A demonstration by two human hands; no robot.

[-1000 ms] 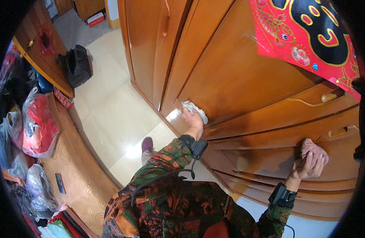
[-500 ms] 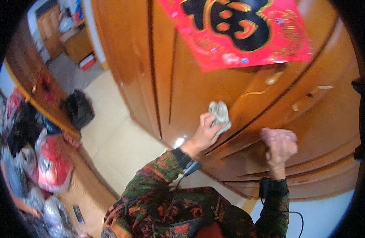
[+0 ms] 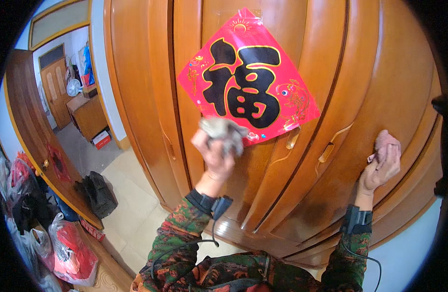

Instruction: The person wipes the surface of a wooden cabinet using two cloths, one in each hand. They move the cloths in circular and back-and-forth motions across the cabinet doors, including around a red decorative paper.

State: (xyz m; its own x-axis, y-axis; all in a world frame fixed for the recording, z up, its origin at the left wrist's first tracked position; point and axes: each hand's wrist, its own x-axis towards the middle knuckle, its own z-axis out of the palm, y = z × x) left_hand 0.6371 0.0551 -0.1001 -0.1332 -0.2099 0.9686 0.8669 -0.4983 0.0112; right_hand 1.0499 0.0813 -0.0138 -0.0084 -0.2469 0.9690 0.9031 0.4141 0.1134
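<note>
A crumpled grey cloth (image 3: 225,132) is gripped in my left hand (image 3: 215,158), raised before the wooden wardrobe door (image 3: 190,97). It overlaps the lower edge of a red diamond-shaped paper poster (image 3: 287,100) with a large black character, taped to the doors. At the right, my right hand (image 3: 382,168) holds a pink cloth (image 3: 383,143) against another wardrobe panel (image 3: 355,112). Between the hands are two recessed door handles, one (image 3: 326,152) in full view and one (image 3: 292,138) just under the poster. Both wrists wear dark bands with cables.
At the left an open wooden door (image 3: 39,107) leads to another room with a wooden cabinet (image 3: 89,114). A black bag (image 3: 97,193) sits on the tiled floor by that door. Plastic bags (image 3: 70,253) are piled on a wooden surface at the lower left.
My view has tilted up, showing the whole poster. My left hand has moved up and left with the grey cloth, to the poster's lower edge. My right hand has gone up and right with the pink cloth.
</note>
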